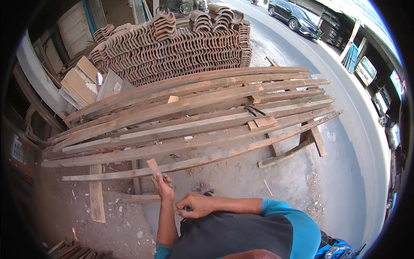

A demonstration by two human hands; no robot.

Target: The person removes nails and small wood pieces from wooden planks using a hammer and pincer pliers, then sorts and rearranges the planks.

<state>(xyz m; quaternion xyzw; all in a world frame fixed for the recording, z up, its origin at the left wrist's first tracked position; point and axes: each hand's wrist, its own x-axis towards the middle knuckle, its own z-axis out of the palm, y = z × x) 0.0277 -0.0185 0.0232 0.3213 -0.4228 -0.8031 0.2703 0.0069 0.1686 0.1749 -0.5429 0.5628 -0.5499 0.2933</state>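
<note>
The left hand (163,185) is raised in front of the body, its grip closed around a small piece of wood (152,165) that sticks up past the fingers, its upper end overlapping the nearest long beam (207,160) in view. Just beside it and lower, close to the dark shirt front (233,235), the right hand (197,204) is curled shut around a dark, round-ended object (187,208); most of it is hidden, so what it is cannot be told. Beyond the hands, several other long wooden beams (172,127) lie roughly side by side across supports. On them rest a pair of short wood blocks (261,124), a dark metal tool (254,110) just behind those blocks, another short block (255,99) and a small pale offcut (173,99). A flat plank (97,196) lies at the left, one end reaching under the beams. Stacked curved roof tiles (177,54) stand behind the beams, and a road (340,86) with a dark car (295,18) runs along the right.
</note>
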